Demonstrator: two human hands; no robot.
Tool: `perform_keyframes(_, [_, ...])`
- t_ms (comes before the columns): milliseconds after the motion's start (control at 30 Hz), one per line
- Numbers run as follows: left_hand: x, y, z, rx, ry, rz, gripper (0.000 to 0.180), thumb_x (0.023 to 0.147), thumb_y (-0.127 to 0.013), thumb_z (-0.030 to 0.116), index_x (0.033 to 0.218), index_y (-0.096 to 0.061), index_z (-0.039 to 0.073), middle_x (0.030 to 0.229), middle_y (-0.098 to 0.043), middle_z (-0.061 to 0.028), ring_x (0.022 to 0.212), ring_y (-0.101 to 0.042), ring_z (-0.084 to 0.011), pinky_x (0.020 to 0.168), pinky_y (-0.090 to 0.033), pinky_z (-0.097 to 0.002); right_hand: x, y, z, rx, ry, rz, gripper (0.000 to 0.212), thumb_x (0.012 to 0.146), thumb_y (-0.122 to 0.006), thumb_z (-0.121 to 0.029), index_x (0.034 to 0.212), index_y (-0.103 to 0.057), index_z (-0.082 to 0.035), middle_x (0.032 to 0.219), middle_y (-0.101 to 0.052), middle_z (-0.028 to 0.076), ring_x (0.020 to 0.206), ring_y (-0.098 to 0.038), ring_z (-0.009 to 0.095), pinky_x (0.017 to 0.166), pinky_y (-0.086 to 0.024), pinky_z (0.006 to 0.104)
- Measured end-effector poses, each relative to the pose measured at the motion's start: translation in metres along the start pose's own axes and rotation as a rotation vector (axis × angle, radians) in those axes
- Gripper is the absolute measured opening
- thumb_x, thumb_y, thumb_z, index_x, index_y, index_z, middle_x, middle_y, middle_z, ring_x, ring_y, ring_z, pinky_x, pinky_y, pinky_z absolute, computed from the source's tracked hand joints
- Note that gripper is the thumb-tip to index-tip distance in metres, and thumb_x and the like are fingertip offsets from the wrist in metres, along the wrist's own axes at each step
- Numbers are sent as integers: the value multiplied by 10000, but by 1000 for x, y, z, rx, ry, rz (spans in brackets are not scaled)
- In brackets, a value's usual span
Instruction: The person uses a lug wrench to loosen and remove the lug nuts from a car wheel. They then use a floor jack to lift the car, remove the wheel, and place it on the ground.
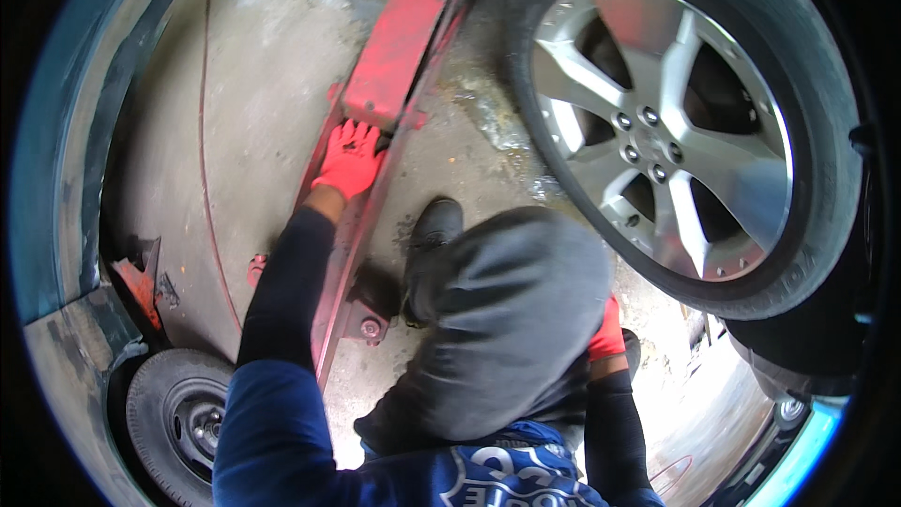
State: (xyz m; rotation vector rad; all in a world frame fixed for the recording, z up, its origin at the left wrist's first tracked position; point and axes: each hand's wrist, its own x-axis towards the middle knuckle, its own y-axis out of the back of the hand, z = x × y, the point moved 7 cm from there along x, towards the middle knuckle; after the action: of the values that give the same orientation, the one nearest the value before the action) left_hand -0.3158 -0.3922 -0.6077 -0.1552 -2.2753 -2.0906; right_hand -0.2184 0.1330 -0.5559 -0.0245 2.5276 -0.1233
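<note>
Now the left hand (349,160) in an orange glove presses flat-fingered on the long red steel lift arm (399,47); the right hand (606,333), beside the arm, is probably hidden, grip unclear.

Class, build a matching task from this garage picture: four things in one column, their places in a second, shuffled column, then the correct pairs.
Things:
1. left hand in a red glove
2. alloy wheel
3. small tyre
4. black shoe

Places:
A. lower left, beside the blue sleeve
B. on the concrete floor, right of the lift arm
C. upper right, filling that corner
D. resting on the red lift arm

Pairs: 1-D, 2-C, 3-A, 4-B
</note>
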Motion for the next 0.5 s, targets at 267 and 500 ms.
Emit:
perform_keyframes(267, [36, 265, 45, -772, 79, -247, 395, 976, -609, 213, 1299, -602, -15, 1213, -687, -158, 1110, -660, -224, 961, -498, -338, 35, -74, -87, 462, 160, -127, 306, 1027, -565, -221, 1287, -527, -63, 1083, -664, 136, 925, -667, 243, 856, -553, 413])
perform_keyframes(500, [97, 441, 190, -707, -296, 212, 311, 984, -610, 160, 1225, -628, -36, 1117, -707, -110, 1007, -645, -149, 906, -499, -300, 76, -78, -111, 880, 311, -60, 190, 1015, -581, -276, 1098, -553, -107, 885, -624, 85, 730, -605, 213, 697, -521, 373])
